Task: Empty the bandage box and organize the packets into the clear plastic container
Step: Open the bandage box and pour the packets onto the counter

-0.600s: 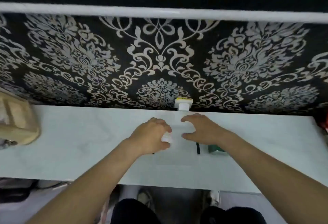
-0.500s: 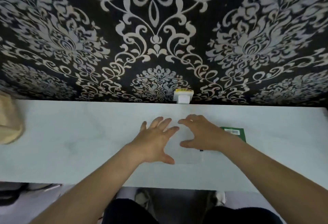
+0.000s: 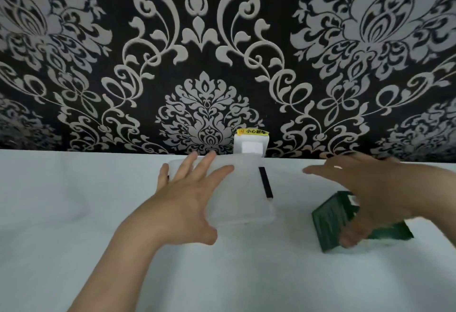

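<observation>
The clear plastic container (image 3: 244,203) sits on the white table, close to the wall, with a black latch (image 3: 266,183) on its right side. My left hand (image 3: 187,203) lies over its left half, fingers spread and straight, thumb by the front edge. To the right, the dark green bandage box (image 3: 328,220) is tilted with one end raised. My right hand (image 3: 370,188) covers it from above; the thumb curls against its front face while the index finger points left. The hand is blurred. No packets show.
A black wall with a silver damask pattern rises right behind the table (image 3: 74,213). A white socket with a yellow warning label (image 3: 251,143) sits on the wall just behind the container.
My right hand has left the container and moved right onto the green box, which now sits tilted instead of flat. My left hand stays spread on the container. The view has moved closer.
</observation>
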`<state>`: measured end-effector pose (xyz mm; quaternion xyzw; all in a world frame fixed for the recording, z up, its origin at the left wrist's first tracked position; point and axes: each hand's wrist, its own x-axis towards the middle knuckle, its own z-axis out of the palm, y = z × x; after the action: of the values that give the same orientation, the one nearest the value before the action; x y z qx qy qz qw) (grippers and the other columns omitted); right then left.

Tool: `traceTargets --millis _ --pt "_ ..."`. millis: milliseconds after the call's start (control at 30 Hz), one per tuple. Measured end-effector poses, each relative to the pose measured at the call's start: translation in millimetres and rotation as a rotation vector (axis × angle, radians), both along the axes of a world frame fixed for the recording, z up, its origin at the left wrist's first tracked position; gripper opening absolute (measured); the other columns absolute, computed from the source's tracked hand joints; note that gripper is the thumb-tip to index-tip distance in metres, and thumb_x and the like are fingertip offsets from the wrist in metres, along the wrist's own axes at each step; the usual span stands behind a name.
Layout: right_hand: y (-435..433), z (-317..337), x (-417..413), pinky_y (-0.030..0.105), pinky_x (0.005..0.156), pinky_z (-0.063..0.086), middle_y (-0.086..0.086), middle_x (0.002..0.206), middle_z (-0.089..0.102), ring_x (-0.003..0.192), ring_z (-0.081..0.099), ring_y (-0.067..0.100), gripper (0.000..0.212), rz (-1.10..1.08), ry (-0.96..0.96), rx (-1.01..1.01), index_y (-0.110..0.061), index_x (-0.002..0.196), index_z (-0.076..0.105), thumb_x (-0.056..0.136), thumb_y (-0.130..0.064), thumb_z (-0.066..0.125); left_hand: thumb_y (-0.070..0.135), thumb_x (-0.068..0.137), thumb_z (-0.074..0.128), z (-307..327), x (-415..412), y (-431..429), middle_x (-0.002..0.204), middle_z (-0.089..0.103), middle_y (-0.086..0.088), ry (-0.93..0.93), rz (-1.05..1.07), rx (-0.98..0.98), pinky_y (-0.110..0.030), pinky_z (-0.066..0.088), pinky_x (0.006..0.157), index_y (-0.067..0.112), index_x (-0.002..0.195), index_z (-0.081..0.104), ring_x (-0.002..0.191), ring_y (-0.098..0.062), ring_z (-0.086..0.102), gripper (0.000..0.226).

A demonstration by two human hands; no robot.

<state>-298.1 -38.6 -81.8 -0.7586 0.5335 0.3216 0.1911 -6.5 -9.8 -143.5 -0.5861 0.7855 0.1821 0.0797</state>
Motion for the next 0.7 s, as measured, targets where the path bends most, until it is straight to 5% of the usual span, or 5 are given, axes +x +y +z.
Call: traceTargets --millis 133,400,500,567,700 --pt "9 -9 -17 0.03 0.105 0.041 -0.023 0.135 0.035 0.121 0.044 0.004 0.1 -0.192 -0.2 0.155 -0.082 0.113 0.007 0.036 -0.084 0.072 0.038 0.069 0.068 -4 -4 3 0.152 -0.032 0.021 0.003 0.036 -0.03 -0.048 -0.017 0.115 0.053 0.144 -0.012 0.139 -0.008 -0.035 0.111" --pt "32 -47 -14 0.029 0.091 0.044 -0.008 0.113 0.06 0.106 0.055 0.012 0.087 -0.266 -0.649 -0.484 -0.032 0.128 0.055 0.06 -0.084 0.04 0.023 0.076 0.065 1 -18 26 0.159 -0.016 0.015 -0.024 0.143 -0.071 -0.058 -0.004 0.116 0.047 0.149 -0.002 0.147 -0.015 -0.016 0.102" --pt "47 -53 -12 0.033 0.097 0.04 -0.005 0.122 0.052 0.119 0.046 0.013 0.093 -0.271 -0.849 -0.603 -0.032 0.135 0.049 0.058 -0.085 0.044 0.008 0.075 0.052 5 -29 39 0.16 -0.012 0.015 -0.005 0.218 -0.086 -0.063 -0.001 0.114 0.045 0.149 0.002 0.148 -0.017 -0.012 0.096" --pt "54 -52 -16 0.042 0.107 0.035 -0.007 0.133 0.034 0.128 0.028 0.014 0.102 -0.208 -0.637 -0.425 -0.046 0.145 0.025 0.056 -0.084 0.058 0.004 0.075 0.046 5 -34 44 0.16 -0.01 0.014 0.014 0.267 -0.102 -0.066 0.0 0.112 0.045 0.149 0.005 0.148 -0.018 -0.011 0.093" --pt "61 -57 -22 0.039 0.096 0.05 -0.005 0.128 0.022 0.121 0.039 0.021 0.109 -0.22 -0.567 -0.379 -0.051 0.143 0.011 0.063 -0.042 0.086 0.004 0.077 0.041 -1 -30 53 0.162 -0.006 0.01 0.016 0.296 -0.172 -0.06 -0.004 0.115 0.041 0.149 0.008 0.149 -0.02 -0.009 0.088"
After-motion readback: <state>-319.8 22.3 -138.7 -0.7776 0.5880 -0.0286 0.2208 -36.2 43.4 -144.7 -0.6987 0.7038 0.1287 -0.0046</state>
